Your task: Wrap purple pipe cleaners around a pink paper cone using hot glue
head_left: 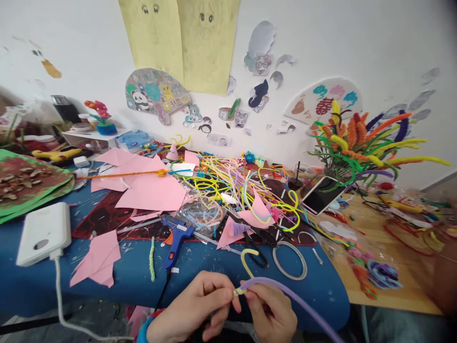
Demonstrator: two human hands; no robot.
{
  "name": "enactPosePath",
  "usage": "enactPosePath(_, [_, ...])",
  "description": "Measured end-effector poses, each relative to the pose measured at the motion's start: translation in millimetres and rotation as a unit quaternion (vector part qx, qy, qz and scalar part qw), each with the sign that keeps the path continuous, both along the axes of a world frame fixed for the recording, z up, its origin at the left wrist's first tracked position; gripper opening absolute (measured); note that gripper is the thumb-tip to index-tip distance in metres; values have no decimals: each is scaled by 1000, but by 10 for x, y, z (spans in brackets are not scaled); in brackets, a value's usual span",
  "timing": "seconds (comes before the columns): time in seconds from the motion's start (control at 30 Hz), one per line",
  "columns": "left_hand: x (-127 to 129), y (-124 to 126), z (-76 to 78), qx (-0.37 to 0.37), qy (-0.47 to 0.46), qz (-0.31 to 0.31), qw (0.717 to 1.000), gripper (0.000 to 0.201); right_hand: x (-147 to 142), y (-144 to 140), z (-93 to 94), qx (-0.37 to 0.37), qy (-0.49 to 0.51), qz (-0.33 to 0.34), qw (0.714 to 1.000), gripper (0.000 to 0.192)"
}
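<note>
At the bottom centre my left hand and my right hand meet, pinching the joint where a yellow pipe cleaner meets a purple pipe cleaner. The yellow one curls up in a hook above my fingers. The purple one arcs away to the lower right. Both hands hover over the near edge of the blue table cover. A blue glue gun lies just beyond my left hand, and black scissors lie past the yellow hook.
A heap of coloured pipe cleaners and pink paper sheets cover the middle. A white power bank with cable lies left. A phone leans by a pipe-cleaner bouquet at right. A wire ring lies near the scissors.
</note>
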State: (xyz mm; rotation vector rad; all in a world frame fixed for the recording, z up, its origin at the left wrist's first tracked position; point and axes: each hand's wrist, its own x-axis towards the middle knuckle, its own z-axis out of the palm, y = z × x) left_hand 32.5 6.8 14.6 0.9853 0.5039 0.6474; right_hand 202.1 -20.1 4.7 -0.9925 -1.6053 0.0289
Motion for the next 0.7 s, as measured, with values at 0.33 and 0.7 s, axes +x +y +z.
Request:
enactPosePath(0.33, [-21,19,87,715,203,337,578,18,23,-44,86,-33,-16,-5,999,15])
enactPosePath(0.7, [155,-112,58,75,-26,143,987,32,65,-21,15,122,-163,-37,978,25])
